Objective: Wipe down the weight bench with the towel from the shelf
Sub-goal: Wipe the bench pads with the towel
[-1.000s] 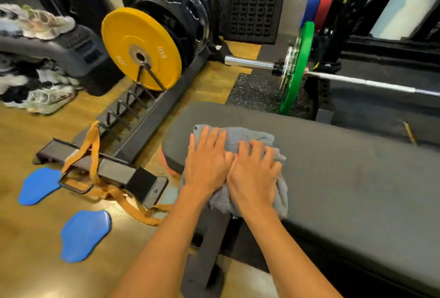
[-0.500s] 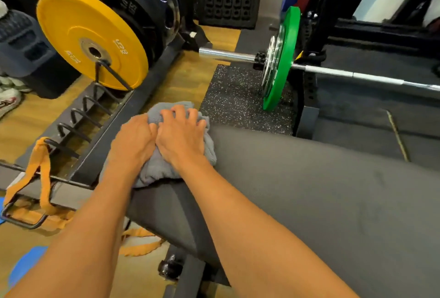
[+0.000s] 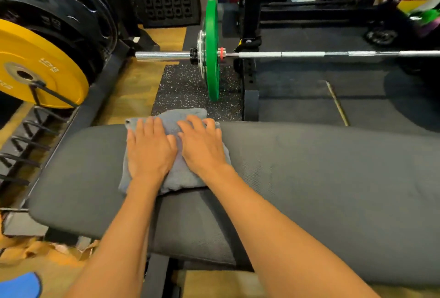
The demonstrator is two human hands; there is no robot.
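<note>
Right now both forearms run up from the bottom edge w/ wrists nearly straight, prob. so body weight goes into the cloth. Left hand [image 3: 148, 151] and right hand [image 3: 202, 146] lie flat side by side, palms down, fingers slightly apart, pressing not gripping the grey towel [image 3: 183, 178]. Towel sits mid-frame on the bench [image 3: 333, 178] pad, its far edge hanging over. Beyond, upper centre, a green plate [image 3: 212, 50] on a barbell [image 3: 333, 54].

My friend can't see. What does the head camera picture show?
Both hands, left hand and right hand, press a grey towel flat on a dark weight bench. Behind it, a barbell carries a green plate.
</note>
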